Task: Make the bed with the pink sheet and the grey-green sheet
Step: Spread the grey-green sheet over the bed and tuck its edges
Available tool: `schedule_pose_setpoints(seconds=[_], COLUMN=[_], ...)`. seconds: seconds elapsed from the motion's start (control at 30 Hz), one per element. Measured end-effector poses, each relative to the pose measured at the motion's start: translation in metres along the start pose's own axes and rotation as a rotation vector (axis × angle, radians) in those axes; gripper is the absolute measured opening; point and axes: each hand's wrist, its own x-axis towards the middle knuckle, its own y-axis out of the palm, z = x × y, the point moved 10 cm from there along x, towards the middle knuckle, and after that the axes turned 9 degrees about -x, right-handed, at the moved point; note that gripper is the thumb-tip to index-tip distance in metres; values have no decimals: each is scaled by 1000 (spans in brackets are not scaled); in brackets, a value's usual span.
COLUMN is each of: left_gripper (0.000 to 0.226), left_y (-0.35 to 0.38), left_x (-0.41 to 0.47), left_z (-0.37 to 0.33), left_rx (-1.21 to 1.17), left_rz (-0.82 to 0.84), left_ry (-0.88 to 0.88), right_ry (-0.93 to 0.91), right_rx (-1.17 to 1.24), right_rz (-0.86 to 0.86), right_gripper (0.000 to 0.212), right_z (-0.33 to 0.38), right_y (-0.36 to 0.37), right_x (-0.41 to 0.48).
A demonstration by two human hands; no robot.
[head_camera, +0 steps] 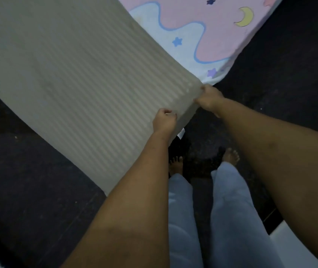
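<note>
Dark floor (28, 171) is seen beneath the bed, the pink sheet (222, 31) lying at one o'clock. The grey-green sheet (67, 74) is pinched at its near hem by the left hand (164, 121) and right hand (209, 98). Being soft and light, it is best gripped at hem corners.

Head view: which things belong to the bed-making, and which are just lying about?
For the job: grey-green sheet, gripped at its edge by the left hand and right hand; pink sheet, partly covered by it.
Lying about: dark floor; white thing lower right, unclear what.
</note>
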Motion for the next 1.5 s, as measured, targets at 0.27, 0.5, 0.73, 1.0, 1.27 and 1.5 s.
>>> schedule_pose_setpoints(seconds=[0.27,0.5,0.73,1.0,1.27,1.5], left_gripper=[22,30,42,47,53,30], left_y=[51,108,136,140,152,135], left_x=[26,7,3,2,-18,-15], left_z=[2,50,68,64,49,71], left_rx=[-66,-496,-758,-780,-512,-653], left_rz=[-104,-190,-227,-212,-163,-274], left_ry=[-70,-366,-393,-241,-136,-172], right_ry=[40,-223,-297,-424,-265,-275], right_rx=[174,68,-346,-72,-458,305], right_rz=[37,70,228,208,341,176], right_gripper=[54,34,55,64,36,83], right_z=[-20,-30,-58,-60,-152,-104], right_y=[8,18,25,50,68,45], right_x=[48,62,76,63,34,63])
